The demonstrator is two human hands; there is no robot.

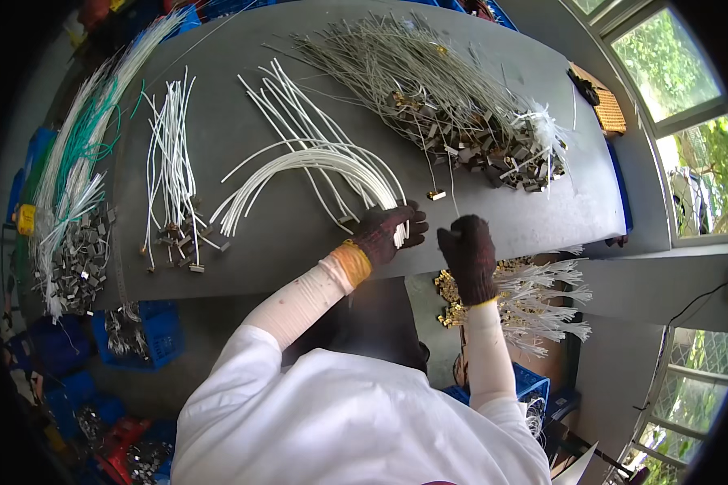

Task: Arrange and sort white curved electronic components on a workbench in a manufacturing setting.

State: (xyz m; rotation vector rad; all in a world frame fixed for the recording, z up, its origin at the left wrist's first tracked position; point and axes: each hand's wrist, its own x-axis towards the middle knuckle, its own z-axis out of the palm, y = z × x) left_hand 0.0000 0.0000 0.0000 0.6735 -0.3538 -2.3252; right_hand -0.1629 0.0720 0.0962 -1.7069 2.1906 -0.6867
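Observation:
My left hand [387, 233], in a dark knitted glove, is closed around one end of a bundle of white sleeves [307, 160] near the table's front edge. The rest of the bundle arches away to the left over more white sleeves [287, 101]. To its right, my right hand [469, 250], gloved the same, is closed with the fingers curled. A thin grey wire [453, 190] runs from the far heap down to its fingertips. Beside that wire, another one ends in a small metal piece [436, 195] on the table. What lies inside my right fist is hidden.
A large heap of grey wires with metal ends [461, 105] covers the far right of the grey table [218, 283]. White sleeved wires [170, 153] and a white and green bundle [85, 153] lie left. Brass-ended wires [534, 299] sit below right, a blue crate [163, 331] below left.

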